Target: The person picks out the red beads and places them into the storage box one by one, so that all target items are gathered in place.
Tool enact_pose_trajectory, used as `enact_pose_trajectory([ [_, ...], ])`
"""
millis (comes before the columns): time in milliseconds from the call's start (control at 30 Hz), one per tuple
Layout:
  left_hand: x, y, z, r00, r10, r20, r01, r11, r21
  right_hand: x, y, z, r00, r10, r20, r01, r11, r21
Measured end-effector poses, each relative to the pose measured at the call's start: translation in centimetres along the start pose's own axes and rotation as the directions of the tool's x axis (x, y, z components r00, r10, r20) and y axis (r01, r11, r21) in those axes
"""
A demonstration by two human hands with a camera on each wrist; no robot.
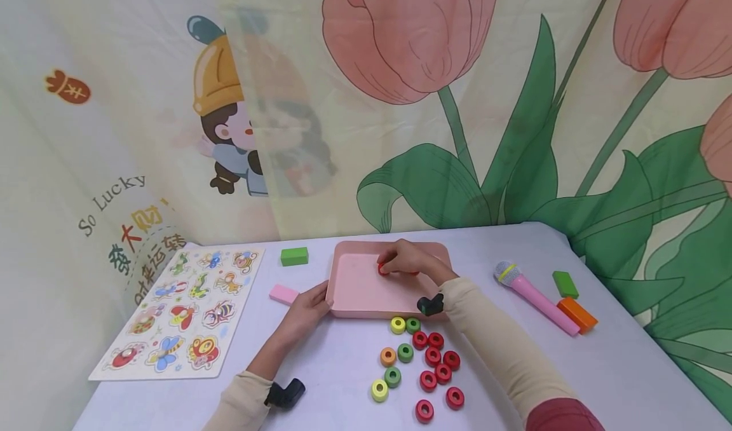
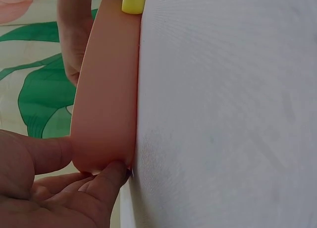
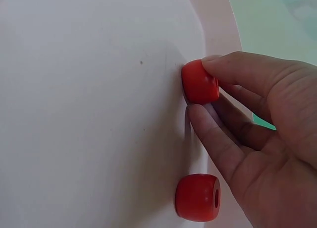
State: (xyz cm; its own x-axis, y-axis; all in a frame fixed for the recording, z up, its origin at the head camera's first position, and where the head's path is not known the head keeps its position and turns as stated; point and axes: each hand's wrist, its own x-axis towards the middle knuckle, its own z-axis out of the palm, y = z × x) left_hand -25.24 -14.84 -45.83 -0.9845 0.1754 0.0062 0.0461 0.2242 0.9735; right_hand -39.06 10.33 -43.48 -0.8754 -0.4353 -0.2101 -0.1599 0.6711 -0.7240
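A shallow pink tray (image 1: 356, 286) lies on the white table. At its near left corner, my left hand (image 1: 309, 307) grips the tray's edge, with the thumb at the rim and the fingers around the lower side in the left wrist view. My right hand (image 1: 407, 257) reaches inside the tray and pinches a red bead (image 3: 199, 83) between thumb and fingers, right at the tray floor. A second red bead (image 3: 199, 198) sits in the tray beside that hand. In front of the tray lie loose red beads (image 1: 433, 356), green beads (image 1: 405, 353), yellow beads (image 1: 380, 390) and an orange bead (image 1: 387, 356).
On the left is a sticker-like picture board (image 1: 189, 316) with insects. A green block (image 1: 294, 257) and a pink block (image 1: 283, 294) lie left of the tray. To the right are a pink toy microphone (image 1: 537, 297), another green block (image 1: 565, 284) and an orange block (image 1: 577, 315).
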Motion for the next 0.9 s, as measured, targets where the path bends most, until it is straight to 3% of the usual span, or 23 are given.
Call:
enact_pose_trajectory([
  [333, -0.2, 0.4, 0.2, 1.0, -0.009, 0.007, 0.009, 1.0, -0.018, -0.9, 0.0, -0.7, 1.0, -0.02, -0.013, 0.02, 1.0, -0.01],
  [567, -0.3, 0.4, 0.2, 1.0, -0.021, -0.009, 0.021, 1.0, 0.021, -2.0, -0.7, -1.9, 0.998, -0.052, -0.026, 0.052, 0.999, -0.008],
  [767, -0.4, 0.4, 0.2, 0.999, -0.032, -0.007, 0.032, 0.999, 0.019, -5.0, -0.6, -2.5, 0.995, -0.071, -0.063, 0.069, 0.997, -0.033],
  [900, -0.3, 0.4, 0.2, 1.0, -0.027, -0.008, 0.028, 0.999, 0.026, -7.6, -0.1, -2.8, 0.983, -0.166, -0.075, 0.169, 0.985, 0.035],
])
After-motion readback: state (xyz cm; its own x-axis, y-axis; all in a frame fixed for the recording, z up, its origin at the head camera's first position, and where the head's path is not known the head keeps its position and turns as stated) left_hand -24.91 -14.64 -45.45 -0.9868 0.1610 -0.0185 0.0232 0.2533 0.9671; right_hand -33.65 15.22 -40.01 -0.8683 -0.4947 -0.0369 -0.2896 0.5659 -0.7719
